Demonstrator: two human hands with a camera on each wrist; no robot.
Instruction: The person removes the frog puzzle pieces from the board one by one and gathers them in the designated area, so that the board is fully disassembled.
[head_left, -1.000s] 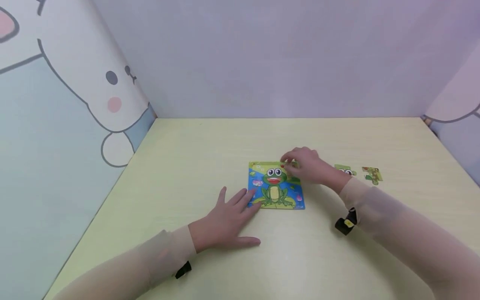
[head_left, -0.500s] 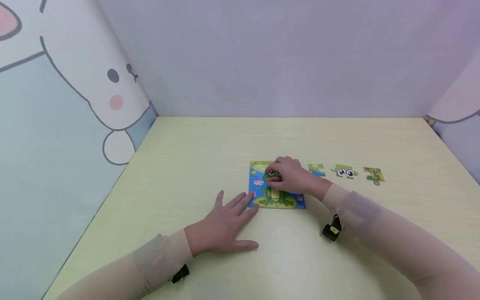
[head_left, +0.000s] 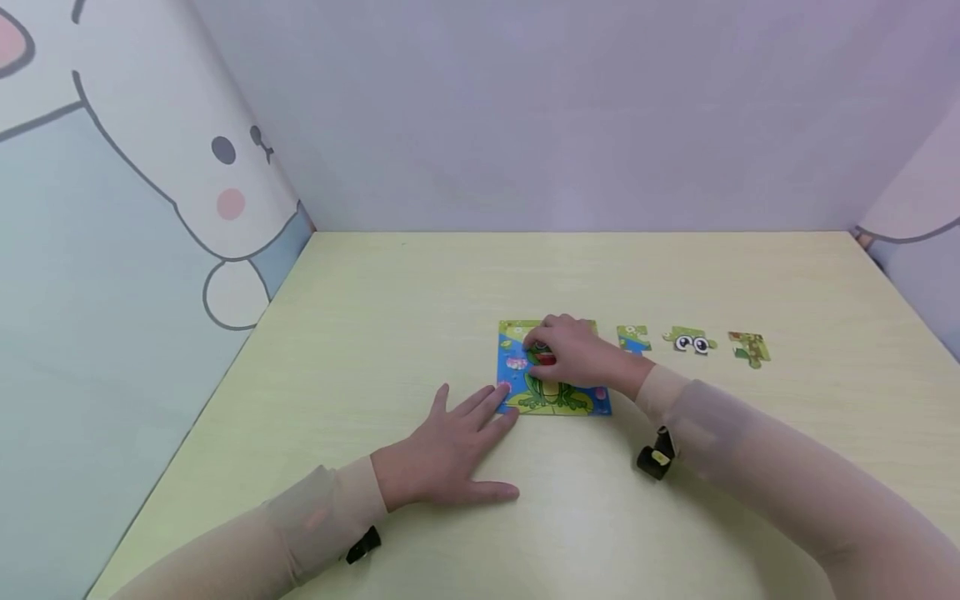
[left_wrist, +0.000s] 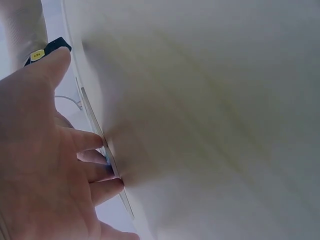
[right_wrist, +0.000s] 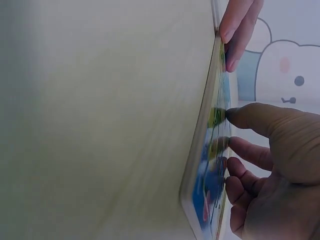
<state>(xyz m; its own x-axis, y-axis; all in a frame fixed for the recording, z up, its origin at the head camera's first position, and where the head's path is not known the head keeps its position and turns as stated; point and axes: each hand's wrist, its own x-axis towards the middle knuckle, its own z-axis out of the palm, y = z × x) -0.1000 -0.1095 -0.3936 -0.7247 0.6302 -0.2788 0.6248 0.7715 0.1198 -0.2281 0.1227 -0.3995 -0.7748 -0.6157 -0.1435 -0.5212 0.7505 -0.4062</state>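
A square frog puzzle (head_left: pixel 555 405) lies flat on the table, blue, green and yellow. My left hand (head_left: pixel 450 462) is spread at its lower left corner, with fingertips on the edge. In the left wrist view, fingers (left_wrist: pixel 107 189) meet the board's thin edge. Over the frog's face is my right hand (head_left: pixel 577 354), thumb and index fingertips apart on the picture. In the right wrist view, the right thumb (right_wrist: pixel 250 115) and bent fingers touch the puzzle's surface (right_wrist: pixel 202 195), with nothing raised between them. The right hand hides part of the frog's head.
Several loose puzzle pieces lie right of the board: a blue-green piece (head_left: pixel 633 337), one with frog eyes (head_left: pixel 690 342) and a brown-green piece (head_left: pixel 750 348). A pale wall (head_left: pixel 570 125) rises behind the table, and a cartoon-printed panel (head_left: pixel 135 292) stands at the left.
My right hand has moved left and slightly down from the puzzle's upper right corner to the frog's face, uncovering the blue-green piece. My left hand has stayed almost still.
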